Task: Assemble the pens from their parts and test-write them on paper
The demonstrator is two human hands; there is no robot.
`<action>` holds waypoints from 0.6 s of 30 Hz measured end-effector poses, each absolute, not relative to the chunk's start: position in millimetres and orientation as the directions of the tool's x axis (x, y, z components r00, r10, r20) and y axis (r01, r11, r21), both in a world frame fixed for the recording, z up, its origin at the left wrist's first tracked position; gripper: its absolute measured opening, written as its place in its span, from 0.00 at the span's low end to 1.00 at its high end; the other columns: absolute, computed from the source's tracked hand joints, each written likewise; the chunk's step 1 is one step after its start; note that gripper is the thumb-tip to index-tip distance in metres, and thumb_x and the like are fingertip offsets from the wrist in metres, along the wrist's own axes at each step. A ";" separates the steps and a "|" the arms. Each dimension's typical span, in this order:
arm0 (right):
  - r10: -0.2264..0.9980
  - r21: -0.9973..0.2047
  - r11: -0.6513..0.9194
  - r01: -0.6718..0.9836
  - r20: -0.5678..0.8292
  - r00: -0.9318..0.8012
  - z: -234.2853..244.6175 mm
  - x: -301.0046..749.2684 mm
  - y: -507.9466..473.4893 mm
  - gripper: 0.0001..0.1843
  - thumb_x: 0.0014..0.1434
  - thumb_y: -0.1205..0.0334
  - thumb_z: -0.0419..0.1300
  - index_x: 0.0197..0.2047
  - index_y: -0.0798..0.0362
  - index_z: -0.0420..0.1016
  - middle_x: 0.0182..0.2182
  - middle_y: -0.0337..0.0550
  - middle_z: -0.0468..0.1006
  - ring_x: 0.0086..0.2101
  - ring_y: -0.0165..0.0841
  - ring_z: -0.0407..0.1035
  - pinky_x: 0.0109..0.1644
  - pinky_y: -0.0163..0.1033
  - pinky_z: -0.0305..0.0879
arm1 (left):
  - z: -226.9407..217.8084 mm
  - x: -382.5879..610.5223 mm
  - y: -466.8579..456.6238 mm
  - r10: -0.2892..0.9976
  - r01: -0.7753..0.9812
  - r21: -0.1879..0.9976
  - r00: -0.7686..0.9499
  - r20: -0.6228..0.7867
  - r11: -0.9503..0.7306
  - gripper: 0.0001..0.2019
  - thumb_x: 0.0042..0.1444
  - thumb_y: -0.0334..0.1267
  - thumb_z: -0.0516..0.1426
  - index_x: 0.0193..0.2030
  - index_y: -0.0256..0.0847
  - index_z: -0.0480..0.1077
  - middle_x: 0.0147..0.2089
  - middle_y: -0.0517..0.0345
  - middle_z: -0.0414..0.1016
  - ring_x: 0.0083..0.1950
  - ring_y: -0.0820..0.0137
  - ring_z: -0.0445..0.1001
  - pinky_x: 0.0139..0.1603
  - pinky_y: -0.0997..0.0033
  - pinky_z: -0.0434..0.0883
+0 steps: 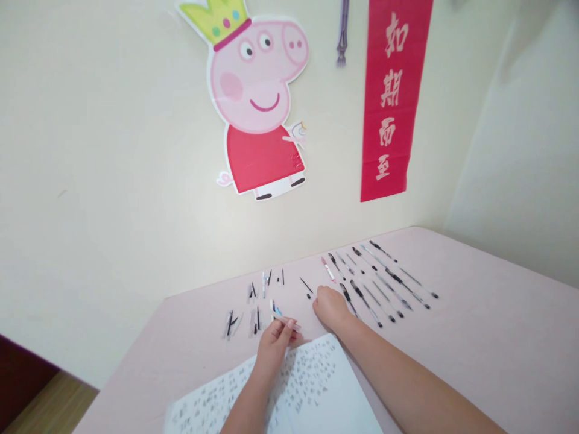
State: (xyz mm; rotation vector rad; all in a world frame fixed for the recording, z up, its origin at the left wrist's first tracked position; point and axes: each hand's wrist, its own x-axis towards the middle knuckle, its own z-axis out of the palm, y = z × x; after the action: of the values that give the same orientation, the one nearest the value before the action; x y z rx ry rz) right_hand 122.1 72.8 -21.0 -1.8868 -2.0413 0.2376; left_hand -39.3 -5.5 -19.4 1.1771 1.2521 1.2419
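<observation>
My left hand (277, 337) is closed around a clear, pinkish pen barrel (289, 323), above the top edge of an open notebook (348, 386) with handwriting. Just past its fingers lie a white pen part and a blue one (277, 310). My right hand (332, 306) rests on the table with its fingers curled; whatever they hold, if anything, is hidden. Close to its knuckles lie a thin black pen part (306, 285) and a small black pen cap (309, 296). Several pens, among them a black-capped pen (365, 301), lie in slanted rows right of that hand.
Small groups of taken-apart pen pieces (230, 324) lie at the left of the pink table (479, 313). A pink-and-white pen (329, 269) lies toward the back. Against the table's far edge stands a wall with a pig cutout (265, 157) and a red banner (393, 138).
</observation>
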 end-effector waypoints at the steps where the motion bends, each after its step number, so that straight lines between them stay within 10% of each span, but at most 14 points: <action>1: 0.989 -0.359 0.096 0.929 0.136 -0.050 -20.9 122.4 73.1 0.10 0.54 0.70 0.52 0.35 0.62 0.73 0.34 0.57 0.77 0.36 0.40 0.73 0.36 0.36 0.61 | -18.2 -39.3 -6.3 0.999 -0.007 1.000 -0.054 -0.007 0.007 0.17 0.45 0.51 0.60 0.31 0.35 0.73 0.27 0.53 0.76 0.30 0.70 0.73 0.34 0.71 0.68; 18: 0.957 -0.714 0.228 0.662 0.041 -0.286 -11.0 141.5 79.3 0.06 0.50 0.71 0.52 0.27 0.56 0.69 0.23 0.40 0.73 0.25 0.28 0.67 0.29 0.31 0.58 | -16.7 -56.8 4.5 0.957 -0.528 0.849 -0.256 -0.136 -0.021 0.09 0.50 0.40 0.60 0.33 0.35 0.70 0.28 0.55 0.77 0.30 0.74 0.76 0.32 0.77 0.72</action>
State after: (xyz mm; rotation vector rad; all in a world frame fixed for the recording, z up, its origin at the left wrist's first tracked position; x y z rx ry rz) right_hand 141.5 79.3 -11.0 -1.4842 -2.0285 0.8167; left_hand -56.8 4.5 -16.7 0.5955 1.0055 1.5787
